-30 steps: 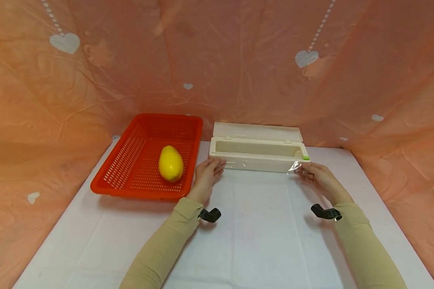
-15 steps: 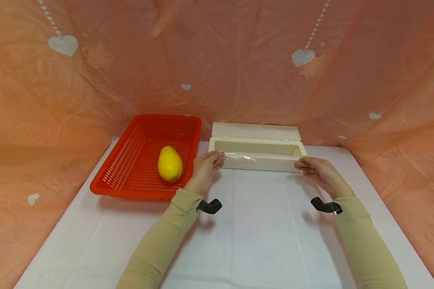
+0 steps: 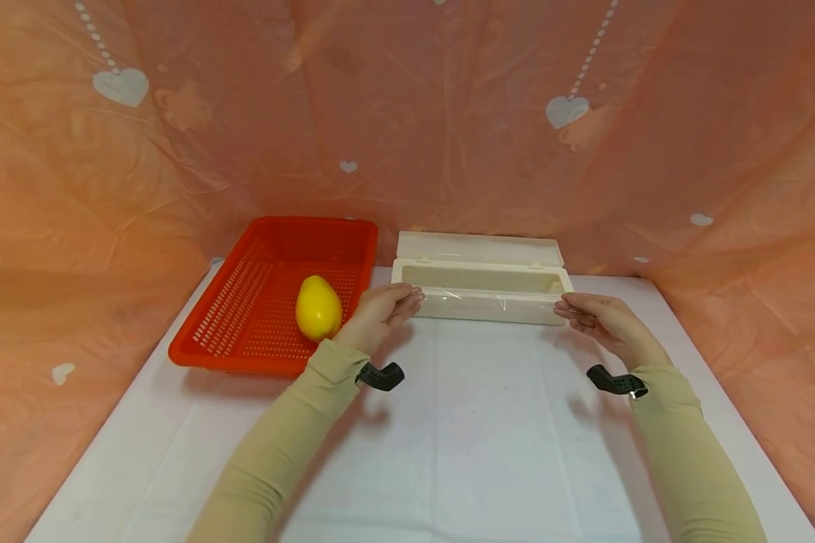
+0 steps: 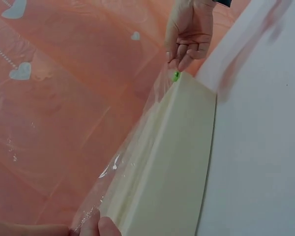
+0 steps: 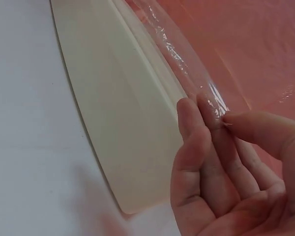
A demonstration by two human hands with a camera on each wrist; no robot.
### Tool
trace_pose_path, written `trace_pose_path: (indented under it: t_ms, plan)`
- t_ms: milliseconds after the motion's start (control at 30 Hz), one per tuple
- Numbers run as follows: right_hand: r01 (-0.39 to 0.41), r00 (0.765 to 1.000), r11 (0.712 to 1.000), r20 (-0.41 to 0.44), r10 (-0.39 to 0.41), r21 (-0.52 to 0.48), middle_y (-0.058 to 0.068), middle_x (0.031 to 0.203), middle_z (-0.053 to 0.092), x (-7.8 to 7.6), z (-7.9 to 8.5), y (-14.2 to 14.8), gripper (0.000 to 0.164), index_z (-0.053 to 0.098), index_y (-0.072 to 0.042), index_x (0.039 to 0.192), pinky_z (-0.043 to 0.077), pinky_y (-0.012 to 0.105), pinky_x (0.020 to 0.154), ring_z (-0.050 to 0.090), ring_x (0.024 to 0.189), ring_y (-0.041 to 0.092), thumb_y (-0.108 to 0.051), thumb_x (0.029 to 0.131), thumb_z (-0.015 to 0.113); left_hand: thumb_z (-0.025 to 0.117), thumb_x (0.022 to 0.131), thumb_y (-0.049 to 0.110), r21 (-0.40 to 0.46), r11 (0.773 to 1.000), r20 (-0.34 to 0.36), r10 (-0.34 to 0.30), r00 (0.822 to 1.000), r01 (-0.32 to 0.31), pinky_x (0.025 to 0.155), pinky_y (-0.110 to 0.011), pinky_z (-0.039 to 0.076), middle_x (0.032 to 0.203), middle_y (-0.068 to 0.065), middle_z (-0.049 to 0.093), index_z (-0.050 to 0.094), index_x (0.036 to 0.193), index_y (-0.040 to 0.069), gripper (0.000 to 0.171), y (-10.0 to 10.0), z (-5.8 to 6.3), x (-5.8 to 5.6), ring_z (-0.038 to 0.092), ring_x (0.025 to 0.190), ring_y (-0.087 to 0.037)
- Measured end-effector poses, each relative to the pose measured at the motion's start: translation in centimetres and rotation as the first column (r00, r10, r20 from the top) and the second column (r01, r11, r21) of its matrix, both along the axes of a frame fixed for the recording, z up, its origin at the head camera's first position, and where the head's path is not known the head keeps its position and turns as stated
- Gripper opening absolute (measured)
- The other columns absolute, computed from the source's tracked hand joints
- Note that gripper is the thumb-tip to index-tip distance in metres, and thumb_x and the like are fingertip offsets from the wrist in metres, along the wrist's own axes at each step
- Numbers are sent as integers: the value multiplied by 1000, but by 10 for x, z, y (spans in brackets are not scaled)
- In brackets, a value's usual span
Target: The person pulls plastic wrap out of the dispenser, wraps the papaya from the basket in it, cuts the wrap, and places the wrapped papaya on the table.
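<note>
A sheet of clear plastic wrap (image 4: 119, 160) stretches between both hands, just above the front edge of a long white dispenser box (image 3: 482, 308) whose lid stands raised at the back. My left hand (image 3: 382, 311) pinches the wrap at the box's left end. At the right end my right hand (image 3: 604, 320) pinches the other corner; the right wrist view shows thumb and fingers closed on the wrap's edge. A green slider (image 4: 176, 76) sits on the box's right end, below the right fingertips in the left wrist view.
A red plastic basket (image 3: 200, 362) with perforated sides stands left of the box, close beside the left hand. A yellow mango-shaped fruit (image 3: 318, 308) lies in it. Behind the white-covered table (image 3: 489, 437) hangs a pinkish-orange curtain (image 3: 414, 113) with hearts.
Both hands have risen slightly, lifting the wrap from the box's front face toward its top edge. The left forearm has swung a little to the left. Box, basket and fruit stay put.
</note>
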State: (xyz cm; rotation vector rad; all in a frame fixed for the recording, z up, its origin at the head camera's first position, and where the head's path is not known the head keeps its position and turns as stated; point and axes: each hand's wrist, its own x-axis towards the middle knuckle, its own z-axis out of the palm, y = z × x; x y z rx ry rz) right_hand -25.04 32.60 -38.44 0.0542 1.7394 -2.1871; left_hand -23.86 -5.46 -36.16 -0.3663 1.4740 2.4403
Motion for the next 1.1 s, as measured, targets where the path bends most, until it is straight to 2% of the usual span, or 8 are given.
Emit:
trace_pose_path:
  t_ms: [200, 367, 500, 700, 967, 1100]
  plan:
    - [0, 1000, 1000, 3, 0, 22, 3, 96, 72, -3, 9, 0, 22, 76, -15, 93, 54, 22, 77, 68, 91, 11, -11, 98, 54, 55, 96, 3, -22, 999, -29, -34, 999, 33, 99, -39, 44, 125, -25, 57, 51, 128, -12, 36, -4, 6, -9, 57, 115, -31]
    - [10, 1000, 999, -4, -10, 52, 2, 95, 72, -6, 17, 0, 21, 75, -15, 92, 53, 21, 77, 68, 91, 11, -13, 98, 55, 56, 95, 1, 15, 999, -15, -31, 999, 31, 100, -40, 43, 121, -24, 59, 52, 128, -12, 35, -6, 11, -18, 58, 115, -31]
    - [16, 999, 999, -38, -15, 31, 2, 93, 72, -8, 23, -2, 20, 74, -12, 94, 53, 20, 75, 68, 89, 11, -10, 98, 54, 55, 96, 0, 59, 997, -18, -38, 999, 39, 102, -40, 41, 125, -25, 57, 49, 131, -13, 38, -8, 17, -25, 56, 117, -31]
    - [26, 999, 1000, -32, -26, 16, 3, 92, 72, -11, 35, -4, 21, 74, -10, 93, 53, 21, 77, 69, 88, 11, -10, 98, 54, 55, 96, 1, 38, 999, -20, -38, 999, 38, 102, -39, 42, 127, -24, 57, 52, 129, -11, 35, -10, 27, -33, 56, 118, -30]
    - [27, 999, 1000, -19, -27, 15, 4, 92, 73, -10, 50, -3, 18, 74, -9, 94, 54, 23, 79, 69, 88, 13, -11, 97, 56, 56, 96, 2, 83, 994, -74, -62, 995, 68, 100, -36, 43, 122, -22, 61, 58, 121, -9, 28, -13, 39, -37, 57, 115, -30]
    - [35, 999, 999, -14, -35, 10, 4, 93, 73, -9, 54, -1, 18, 74, -9, 96, 54, 22, 77, 69, 88, 12, -12, 97, 57, 57, 95, 4, 72, 994, -91, -73, 993, 79, 99, -37, 44, 120, -21, 62, 62, 118, -7, 26, -14, 45, -38, 55, 118, -30]
